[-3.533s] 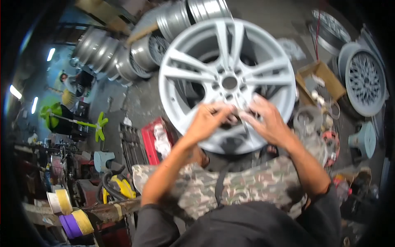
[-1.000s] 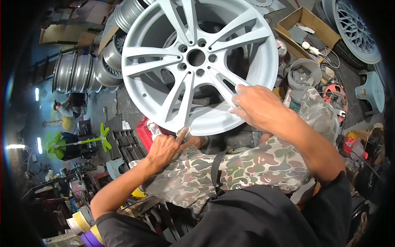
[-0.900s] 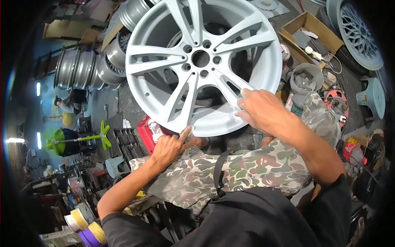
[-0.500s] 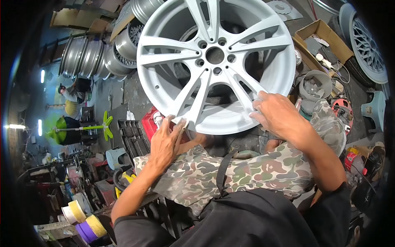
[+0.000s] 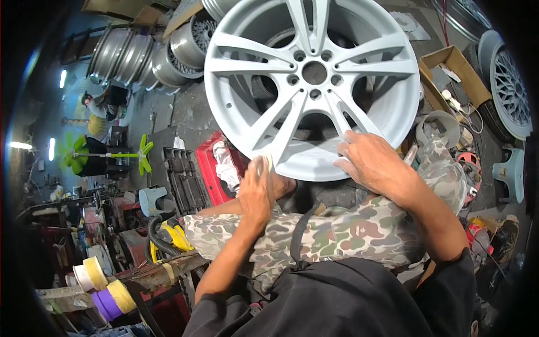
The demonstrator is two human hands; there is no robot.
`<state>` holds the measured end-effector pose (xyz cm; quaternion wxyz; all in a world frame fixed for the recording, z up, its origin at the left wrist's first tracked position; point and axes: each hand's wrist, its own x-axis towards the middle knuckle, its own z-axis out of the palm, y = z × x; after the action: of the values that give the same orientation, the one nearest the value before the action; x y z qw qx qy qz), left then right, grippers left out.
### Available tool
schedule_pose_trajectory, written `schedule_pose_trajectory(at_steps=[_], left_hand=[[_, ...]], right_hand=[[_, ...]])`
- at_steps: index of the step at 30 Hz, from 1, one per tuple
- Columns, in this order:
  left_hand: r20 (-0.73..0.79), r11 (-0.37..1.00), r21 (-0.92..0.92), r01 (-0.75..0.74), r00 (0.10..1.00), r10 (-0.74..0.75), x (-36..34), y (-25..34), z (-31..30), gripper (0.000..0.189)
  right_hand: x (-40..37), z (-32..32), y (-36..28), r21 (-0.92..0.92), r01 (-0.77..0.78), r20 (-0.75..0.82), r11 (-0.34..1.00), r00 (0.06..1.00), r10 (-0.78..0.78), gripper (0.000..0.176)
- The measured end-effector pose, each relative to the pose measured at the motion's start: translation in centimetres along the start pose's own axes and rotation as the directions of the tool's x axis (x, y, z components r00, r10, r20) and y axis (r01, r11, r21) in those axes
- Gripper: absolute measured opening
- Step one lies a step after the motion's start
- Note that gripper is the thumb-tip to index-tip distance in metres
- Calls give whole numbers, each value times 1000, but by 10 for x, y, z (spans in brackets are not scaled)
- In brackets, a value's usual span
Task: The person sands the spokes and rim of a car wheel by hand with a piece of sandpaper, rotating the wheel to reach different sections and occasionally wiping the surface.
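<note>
A large light-grey wheel rim (image 5: pixel 315 149) with paired spokes faces up in front of me, its top edge cut off by the view. My left hand (image 5: pixel 258 191) is closed, fingertips pressed to the lower left spoke end near the lip. A small pale, thin piece (image 5: pixel 270 161) shows at those fingers; its kind is hard to make out. On the lower right spoke, my right hand (image 5: pixel 375 163) curls its fingers over the metal and grips it. Below the rim lie my camouflage-patterned legs or apron (image 5: pixel 359 230).
An open red case (image 5: pixel 209 168) with a white cloth lies left of the rim. Several other wheels (image 5: pixel 120 53) stand at the upper left. At right are a cardboard box (image 5: pixel 469 76), a bucket (image 5: pixel 443 124) and a blue stool (image 5: pixel 510 174). A person (image 5: pixel 109 104) is far left.
My view has shifted, so the rim appears further right. My left hand has moved along the spoke end near the lip, its fingers more closed. The right hand keeps its place on the spoke.
</note>
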<state>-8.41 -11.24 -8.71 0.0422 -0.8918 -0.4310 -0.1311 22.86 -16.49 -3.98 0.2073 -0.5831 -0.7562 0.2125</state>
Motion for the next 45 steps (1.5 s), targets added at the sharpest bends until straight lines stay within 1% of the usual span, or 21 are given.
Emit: schedule_pose_trajectory(at_steps=[2, 5, 8, 10, 12, 14, 16, 17, 18, 20, 24, 27, 28, 30, 31, 35, 37, 39, 42, 44, 45], left_hand=[[-10, 1000, 23, -8, 1000, 8, -4, -3, -2, 42], [-84, 997, -44, -61, 995, 57, 1, -5, 1, 35], [-18, 990, -136, 37, 999, -40, 31, -11, 3, 32], [-54, 993, -115, -26, 998, 20, 31, -14, 0, 29], [25, 992, -95, -77, 997, 80, 23, -16, -12, 27], [91, 995, -63, -74, 993, 80, 25, -23, -18, 25], [202, 992, -126, -24, 978, 49, 42, -22, -27, 23], [314, 991, -134, 25, 949, 18, 53, -23, -24, 25], [305, 991, -134, 28, 952, 14, 61, -25, -16, 25], [402, 999, -28, 38, 915, -24, 69, -30, 2, 27], [391, 998, 60, 13, 920, -35, 59, -17, -28, 32], [497, 961, 58, 269, 828, -261, 56, -14, -49, 38], [496, 959, 57, 277, 826, -268, 57, -23, -37, 38], [419, 915, -247, 319, 887, -196, 64, -47, -1, 34], [509, 876, -246, 416, 824, -249, 81, -44, 1, 36], [518, 870, -247, 426, 817, -253, 87, -44, 6, 37], [529, 903, -249, 349, 831, -175, 78, -40, -21, 36], [506, 904, -268, 334, 847, -163, 69, -40, -24, 36], [459, 908, -258, 330, 869, -186, 69, -35, -23, 35], [626, 730, -274, 627, 692, -360, 78, -29, -18, 40], [625, 732, -282, 620, 697, -350, 79, -30, -18, 40]], right_hand=[[2, 1, 4, 5, -12, -8, 1000, 1000, 12, 22], [0, 3, 2, -4, -31, 6, 1000, 1000, 31, 22], [1, 9, 2, -4, -16, -4, 1000, 1000, 16, 23], [-1, 11, 7, -11, -49, 32, 999, 998, 49, 24], [-5, 7, 9, -17, -76, 16, 997, 997, 76, 24], [-10, 5, 10, -20, -94, 24, 995, 995, 95, 25], [-9, 4, 10, 3, -57, -33, 998, 998, 57, 25], [-8, 4, 10, -7, -59, -8, 998, 998, 59, 26], [-7, 6, 11, -14, -53, -9, 999, 999, 53, 26], [-6, 9, 13, -21, -101, 75, 995, 992, 102, 27], [-14, 11, 15, -36, -127, 44, 991, 991, 129, 27], [-17, 10, 12, -20, -122, 23, 992, 992, 123, 28], [-15, 9, 11, -11, -119, 27, 993, 992, 119, 28], [-13, 9, 11, -11, -112, 29, 994, 993, 113, 28], [-11, 14, 12, -22, -106, 38, 994, 994, 106, 28], [-11, 15, 12, -44, -97, 103, 994, 989, 101, 28], [-14, 9, 8, -40, -124, 97, 991, 987, 128, 29], [-16, 9, 6, -35, -132, 111, 991, 985, 135, 29], [-15, 8, 9, -3, -123, 36, 992, 992, 123, 29], [-13, 11, 13, -49, -111, 110, 993, 987, 115, 28], [-16, 11, 15, -56, -118, 106, 991, 987, 124, 28]])
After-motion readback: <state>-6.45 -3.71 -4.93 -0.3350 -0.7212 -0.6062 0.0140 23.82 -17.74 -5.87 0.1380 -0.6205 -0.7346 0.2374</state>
